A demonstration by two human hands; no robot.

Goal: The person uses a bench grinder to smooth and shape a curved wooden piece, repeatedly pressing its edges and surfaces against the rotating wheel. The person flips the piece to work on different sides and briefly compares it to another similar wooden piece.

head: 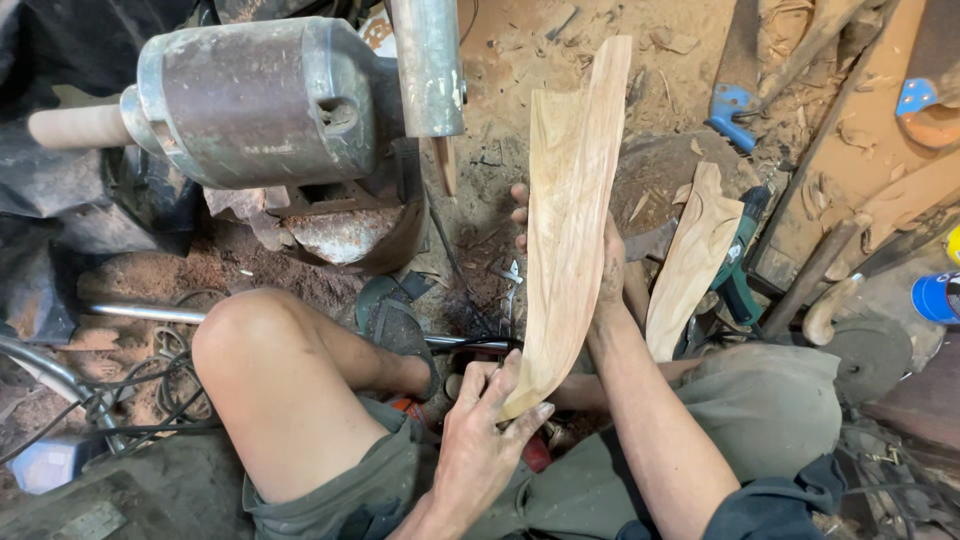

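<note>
I hold a long curved piece of pale carved wood (565, 215) upright in front of me. My left hand (485, 435) grips its lower end near my lap, with the fingers spread along the edge. My right hand (600, 255) holds the middle of the piece from behind; its fingertips show at the left edge and the rest is hidden by the wood. I sit on the ground with my bare left knee (250, 340) raised.
A large rusty metal motor housing (250, 100) with a wooden spindle stands at the upper left. A second carved wood piece (690, 260) lies to the right beside a green power tool (740, 260). Sawdust, cables, wooden handles and a blue can (935, 297) surround me.
</note>
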